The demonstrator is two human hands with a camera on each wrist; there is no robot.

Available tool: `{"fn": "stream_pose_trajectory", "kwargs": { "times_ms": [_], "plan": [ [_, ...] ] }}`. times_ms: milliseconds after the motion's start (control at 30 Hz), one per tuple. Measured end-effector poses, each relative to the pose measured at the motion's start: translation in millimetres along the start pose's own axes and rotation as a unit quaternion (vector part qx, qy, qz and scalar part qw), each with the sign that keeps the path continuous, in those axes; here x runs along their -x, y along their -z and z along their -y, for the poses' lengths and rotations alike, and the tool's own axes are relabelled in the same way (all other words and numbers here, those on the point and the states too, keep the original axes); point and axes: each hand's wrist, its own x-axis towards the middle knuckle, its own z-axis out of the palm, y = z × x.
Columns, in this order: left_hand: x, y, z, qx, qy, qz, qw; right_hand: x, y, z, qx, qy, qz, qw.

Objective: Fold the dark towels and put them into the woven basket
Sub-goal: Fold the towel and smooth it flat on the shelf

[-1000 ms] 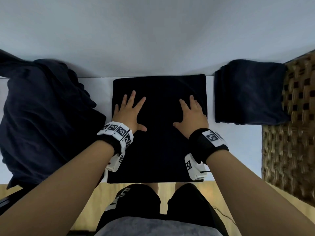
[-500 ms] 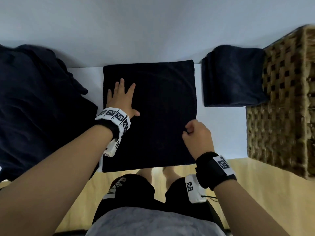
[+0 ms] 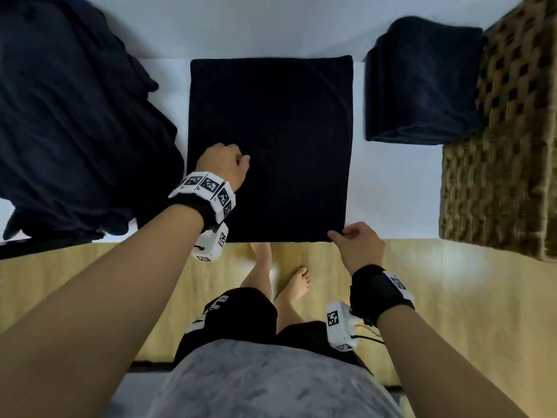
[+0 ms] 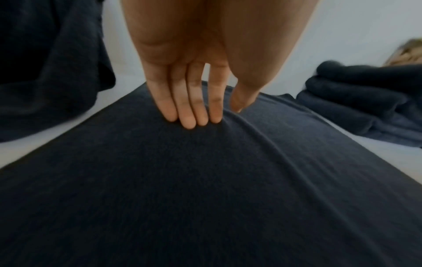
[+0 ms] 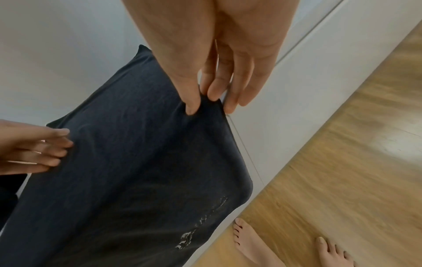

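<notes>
A white table stands over a wooden floor. On it, in the middle, we see a dark towel folded flat. Our left hand presses its left part with fingers held together. Our right hand pinches its near right corner between thumb and fingers. A folded towel lies at the far right, touching the woven basket. An unfolded pile lies left.
</notes>
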Motion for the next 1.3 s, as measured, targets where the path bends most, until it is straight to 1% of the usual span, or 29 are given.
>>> {"fn": "stream_pose_trajectory", "kwargs": {
  "times_ms": [100,167,233,300,400,467,533,633,767,867,900,1067,1133,1200,1300],
  "plan": [
    [45.7,-0.4,10.7,0.087,-0.002,-0.037,0.996,-0.1,-1.5,-3.1,-0.019,0.01,-0.013,1.0],
    [76.5,-7.8,27.5,0.103,0.039,-0.069,0.992,-2.2,-1.9,-4.2,-0.031,0.01,-0.021,0.999],
    [109.2,-22.7,48.0,0.1,0.112,-0.08,0.985,-2.0,-2.0,-6.0,-0.037,0.014,-0.026,0.999],
    [132.6,-41.3,64.3,0.116,0.196,-0.065,0.972,-2.0,-2.2,-6.4,-0.038,0.017,-0.029,0.999],
    [146.0,-65.3,75.7,0.165,0.32,-0.045,0.932,-0.6,-1.6,-9.0,-0.041,0.027,-0.029,0.998],
    [144.9,-73.7,79.0,0.191,0.37,-0.033,0.909,1.5,-0.2,-14.5,-0.06,0.029,-0.018,0.998],
    [142.1,-78.7,81.8,0.205,0.378,-0.037,0.902,4.2,2.2,-22.3,-0.079,0.032,-0.002,0.996],
    [143.0,-80.1,83.0,0.22,0.383,-0.056,0.895,7.0,2.5,-32.2,-0.077,0.043,0.011,0.996],
    [146.0,-73.2,80.2,0.236,0.382,-0.058,0.891,7.9,-2.8,-32.0,-0.052,0.038,-0.009,0.998],
    [149.2,-69.8,75.8,0.257,0.381,-0.08,0.884,6.0,-6.1,-30.5,-0.064,0.024,-0.021,0.997],
    [151.2,-69.1,74.0,0.262,0.376,-0.087,0.885,6.0,-6.9,-31.2,-0.071,0.019,-0.022,0.997],
    [160.4,-68.8,71.0,0.252,0.325,-0.091,0.907,11.1,-11.1,-33.0,-0.136,0.0,-0.026,0.99],
    [160.4,-66.7,68.1,0.244,0.317,-0.088,0.912,12.1,-12.5,-31.4,-0.152,-0.01,-0.025,0.988],
    [159.3,-61.1,64.7,0.237,0.319,-0.093,0.913,13.7,-10.6,-28.9,-0.172,-0.013,-0.019,0.985],
    [157.7,-47.2,62.9,0.257,0.32,-0.133,0.902,16.2,0.4,-21.0,-0.219,0.014,-0.016,0.976]
  ]
}}
